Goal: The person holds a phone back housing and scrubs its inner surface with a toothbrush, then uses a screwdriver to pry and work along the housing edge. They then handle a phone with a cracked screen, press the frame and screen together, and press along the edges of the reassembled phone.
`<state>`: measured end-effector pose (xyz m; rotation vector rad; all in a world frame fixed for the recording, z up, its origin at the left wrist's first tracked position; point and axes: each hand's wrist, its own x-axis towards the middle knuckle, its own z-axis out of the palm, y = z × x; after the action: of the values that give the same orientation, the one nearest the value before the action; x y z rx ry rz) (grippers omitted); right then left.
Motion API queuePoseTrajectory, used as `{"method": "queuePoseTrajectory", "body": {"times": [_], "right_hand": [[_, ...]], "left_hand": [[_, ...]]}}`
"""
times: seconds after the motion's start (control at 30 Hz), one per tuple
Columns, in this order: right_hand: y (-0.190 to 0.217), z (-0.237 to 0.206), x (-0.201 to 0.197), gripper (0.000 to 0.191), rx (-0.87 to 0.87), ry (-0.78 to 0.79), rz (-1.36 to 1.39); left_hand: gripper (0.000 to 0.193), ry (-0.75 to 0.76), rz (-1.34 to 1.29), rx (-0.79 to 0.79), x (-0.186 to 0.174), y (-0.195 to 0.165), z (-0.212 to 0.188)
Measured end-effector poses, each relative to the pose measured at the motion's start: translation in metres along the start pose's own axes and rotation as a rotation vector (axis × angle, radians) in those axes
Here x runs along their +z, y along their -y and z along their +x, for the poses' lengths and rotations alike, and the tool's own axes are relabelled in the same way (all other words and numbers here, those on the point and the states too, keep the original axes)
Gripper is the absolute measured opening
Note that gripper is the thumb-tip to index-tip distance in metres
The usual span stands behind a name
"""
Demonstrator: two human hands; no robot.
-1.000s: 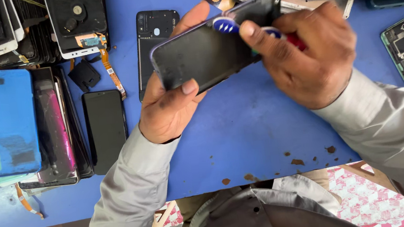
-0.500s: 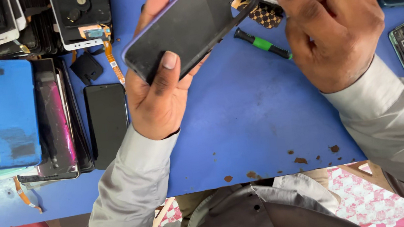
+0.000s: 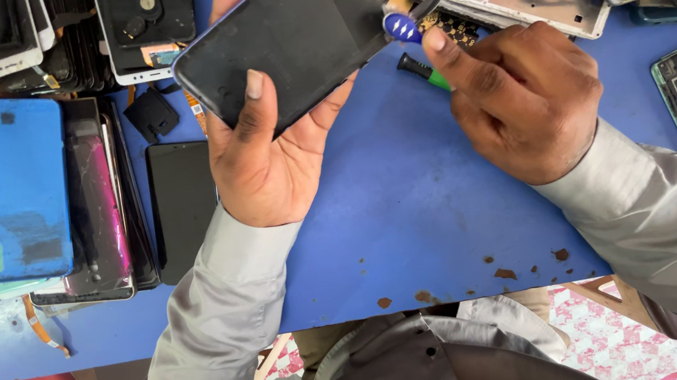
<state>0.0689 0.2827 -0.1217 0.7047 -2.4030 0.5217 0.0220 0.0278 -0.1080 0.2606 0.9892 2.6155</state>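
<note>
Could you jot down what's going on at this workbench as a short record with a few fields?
Surface: blue table, a few rust-coloured chips near its front edge
Left hand: holds a black phone, thumb on its back
Right hand: presses a blue pick at the phone's edge
Under the right hand: green-handled screwdriver
Left side: blue phone case on stacked phones

1 head camera looks steeply down, close over the blue table (image 3: 410, 233) (no second view).
</note>
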Motion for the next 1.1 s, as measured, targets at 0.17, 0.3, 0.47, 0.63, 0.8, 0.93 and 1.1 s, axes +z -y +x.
{"method": "queuePoseTrajectory", "body": {"times": [0.17, 0.3, 0.47, 0.63, 0.8, 0.93, 1.1], "right_hand": [[0.003, 0.005, -0.002, 0.051, -0.079, -0.032, -0.016], [0.001, 0.006, -0.005, 0.053, 0.018, -0.074, -0.13], [0.0, 0.003, -0.004, 0.044, -0.014, -0.119, -0.02], [-0.001, 0.0, -0.003, 0.034, -0.047, -0.118, -0.026], [-0.007, -0.001, -0.005, 0.028, -0.05, -0.117, 0.0], [-0.01, 0.002, -0.003, 0.024, -0.095, -0.096, 0.018], [-0.003, 0.005, 0.007, 0.021, -0.06, -0.138, 0.044]], "left_hand": [[0.068, 0.131, -0.079, -0.066, -0.007, 0.006, -0.003], [0.069, 0.185, -0.066, -0.073, -0.013, 0.012, -0.003], [0.07, 0.19, -0.045, -0.061, -0.014, 0.013, -0.005], [0.069, 0.183, -0.043, -0.074, -0.012, 0.013, -0.006], [0.075, 0.123, -0.047, -0.101, -0.012, 0.011, -0.005], [0.066, 0.196, -0.027, -0.066, -0.016, 0.011, -0.005], [0.062, 0.195, 0.052, -0.041, -0.018, 0.01, -0.007]]}}
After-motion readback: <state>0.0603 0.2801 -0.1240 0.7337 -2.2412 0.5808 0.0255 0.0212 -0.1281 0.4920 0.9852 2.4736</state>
